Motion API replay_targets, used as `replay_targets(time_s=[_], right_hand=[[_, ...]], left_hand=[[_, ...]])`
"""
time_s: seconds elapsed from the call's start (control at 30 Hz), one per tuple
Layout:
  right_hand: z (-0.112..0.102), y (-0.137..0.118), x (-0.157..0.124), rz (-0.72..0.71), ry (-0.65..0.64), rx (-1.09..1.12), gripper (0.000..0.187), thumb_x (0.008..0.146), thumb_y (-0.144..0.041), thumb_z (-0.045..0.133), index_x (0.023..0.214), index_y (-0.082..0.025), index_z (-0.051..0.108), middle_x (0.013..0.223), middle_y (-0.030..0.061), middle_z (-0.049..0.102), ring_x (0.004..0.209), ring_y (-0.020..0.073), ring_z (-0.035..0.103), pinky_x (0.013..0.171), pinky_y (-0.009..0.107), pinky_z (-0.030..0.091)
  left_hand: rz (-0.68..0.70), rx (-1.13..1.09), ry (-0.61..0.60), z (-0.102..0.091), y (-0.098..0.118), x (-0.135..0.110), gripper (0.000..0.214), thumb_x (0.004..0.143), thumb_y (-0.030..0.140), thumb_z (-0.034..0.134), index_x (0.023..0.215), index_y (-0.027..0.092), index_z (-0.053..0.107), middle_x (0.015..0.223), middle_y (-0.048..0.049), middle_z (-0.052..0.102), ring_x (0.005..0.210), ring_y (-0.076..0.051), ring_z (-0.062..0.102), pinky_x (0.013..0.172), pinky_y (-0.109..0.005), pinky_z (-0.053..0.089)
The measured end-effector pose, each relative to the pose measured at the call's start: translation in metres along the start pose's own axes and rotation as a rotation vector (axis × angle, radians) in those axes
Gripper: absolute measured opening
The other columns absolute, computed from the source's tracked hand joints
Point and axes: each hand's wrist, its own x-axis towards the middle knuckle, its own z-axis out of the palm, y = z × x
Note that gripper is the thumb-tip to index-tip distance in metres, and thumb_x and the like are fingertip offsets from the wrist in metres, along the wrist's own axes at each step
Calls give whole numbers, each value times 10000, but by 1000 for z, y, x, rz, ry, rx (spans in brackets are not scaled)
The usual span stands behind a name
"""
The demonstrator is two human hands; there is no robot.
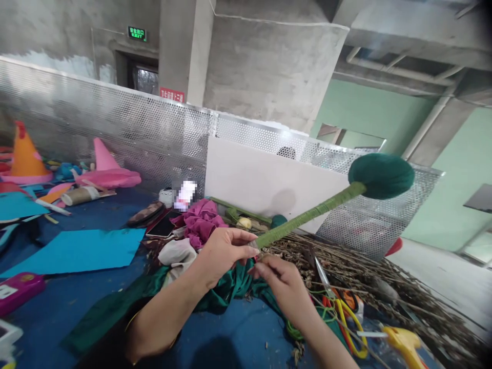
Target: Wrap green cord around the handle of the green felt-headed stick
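Fingers [243,237] of the left hand [223,253] are wrapped round the lower end of a green-wound stem [307,212], which slants up to the right to its dark green round head [380,176]. The right hand [282,279] sits just under that end, its fingers [265,268] pinched together; what they pinch I cannot tell. Beneath the stem spreads the blue desk [230,338]. Right of the stem lies a heap of dry twigs [369,277], far left of it a teal sheet [77,251], under its lower end a green cloth [230,291], and below it yellow scissors [348,320].
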Motion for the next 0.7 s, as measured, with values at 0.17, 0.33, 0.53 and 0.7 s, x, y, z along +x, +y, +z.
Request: replay_targets(time_s=[0.17, 0.33, 0.53, 0.7], right_hand=[[3, -2, -11, -287, 360, 77, 259, 943, -269, 494, 732, -206, 631, 993, 73, 604, 990, 231, 562, 836, 344, 442], [13, 3, -6, -235, 263, 564, 339, 962, -387, 458, 702, -211, 586, 805, 52, 585, 828, 214, 595, 716, 358, 494], [18, 0, -3, 69, 401, 768, 415, 922, -425, 536, 594, -200, 417, 568, -55, 333, 460, 88, 263, 398, 204, 237], [18, 1, -8, 84, 469, 589, 426, 910, -442, 547, 588, -202, 406, 569, -54, 323, 492, 99, 257, 436, 232, 222]], left_hand=[[-10, -85, -3, 3, -2, 1, 297, 586, 186, 782, 847, 84, 685, 429, 63, 540, 367, -51, 388, 375, -179, 255], [-10, -97, -43, 15, -11, 2, 194, 605, 133, 774, 778, 95, 696, 521, 29, 623, 408, -56, 446, 418, -181, 338], [28, -59, 21, 26, -26, 5, 210, 636, 83, 710, 842, 118, 735, 613, 18, 687, 454, -74, 496, 474, -198, 406], [76, 4, 26, 31, -36, 7, 218, 642, 133, 714, 856, 131, 755, 704, -6, 733, 522, -108, 568, 510, -216, 444]])
